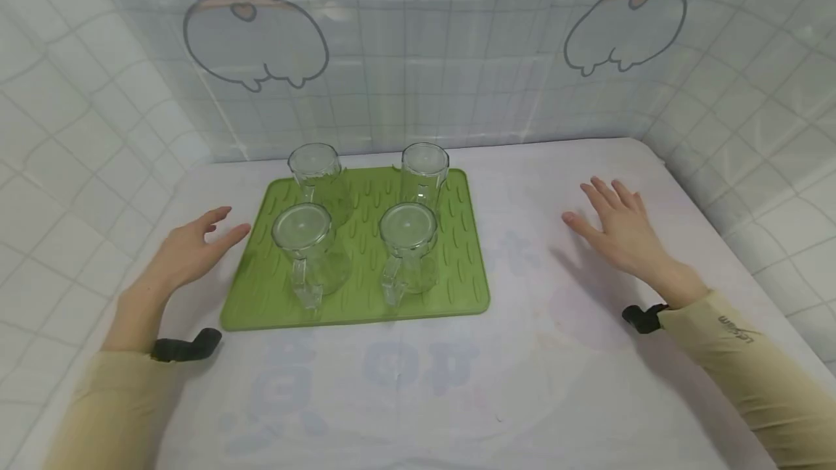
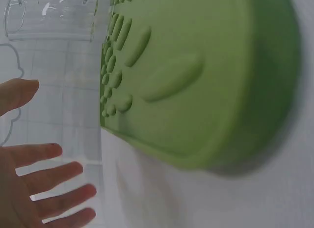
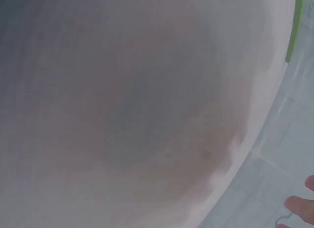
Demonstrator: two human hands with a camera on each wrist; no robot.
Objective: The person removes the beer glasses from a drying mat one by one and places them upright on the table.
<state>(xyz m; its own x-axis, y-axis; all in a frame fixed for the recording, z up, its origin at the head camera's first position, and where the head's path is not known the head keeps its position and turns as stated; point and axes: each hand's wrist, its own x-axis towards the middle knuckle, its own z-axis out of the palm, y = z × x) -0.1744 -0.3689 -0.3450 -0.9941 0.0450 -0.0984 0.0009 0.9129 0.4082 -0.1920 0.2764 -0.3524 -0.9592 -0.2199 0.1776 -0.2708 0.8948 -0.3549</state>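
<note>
Several clear glass mugs stand on a green ribbed drying mat (image 1: 457, 267), seemingly upside down. The front pair are a left mug (image 1: 303, 227) and a right mug (image 1: 408, 227), their handles towards me. Behind them are a back left mug (image 1: 315, 162) and a back right mug (image 1: 424, 162). My left hand (image 1: 192, 245) hovers beside the mat's left edge, fingers loose and holding nothing; the left wrist view shows them spread near the mat (image 2: 211, 90). Well right of the mat, my right hand (image 1: 614, 231) is held above the cloth, fingers extended. Only a few fingertips (image 3: 301, 208) show in the right wrist view.
A pale printed cloth (image 1: 405, 397) covers the table. A grid-patterned curtain (image 1: 444, 56) with cartoon animals hangs along the back edge, and similar tile-patterned walls (image 1: 59, 129) close in both sides. Black straps (image 1: 186, 347) are on both wrists.
</note>
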